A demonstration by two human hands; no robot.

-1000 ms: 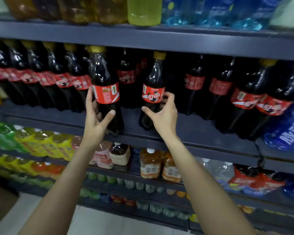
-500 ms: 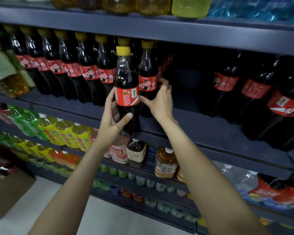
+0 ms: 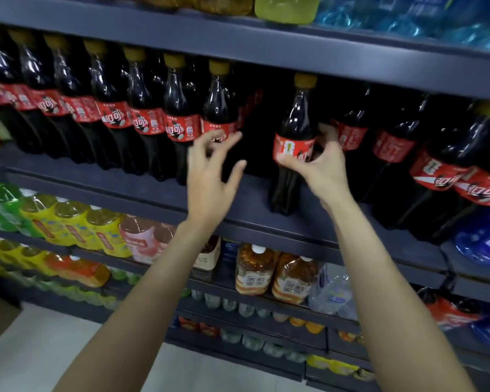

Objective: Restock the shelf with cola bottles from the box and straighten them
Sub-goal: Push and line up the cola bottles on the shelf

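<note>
Right hand (image 3: 321, 165) grips a yellow-capped, red-labelled dark plastic cola bottle (image 3: 293, 142) standing on the grey shelf (image 3: 142, 188); left hand (image 3: 210, 176), left of it, spread, holding nothing.

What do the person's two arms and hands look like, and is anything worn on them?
Both forearms are bare up to the frame's lower edge: no sleeves show. The left hand and the right hand wear no gloves, and no watch, ring or bracelet is visible. The nails look short and unpainted, though the picture is slightly blurred.

Two bare forearms are seen, with no sleeves, on the left hand (image 3: 210, 179) and right hand (image 3: 323, 168); short nails are noted.
</note>
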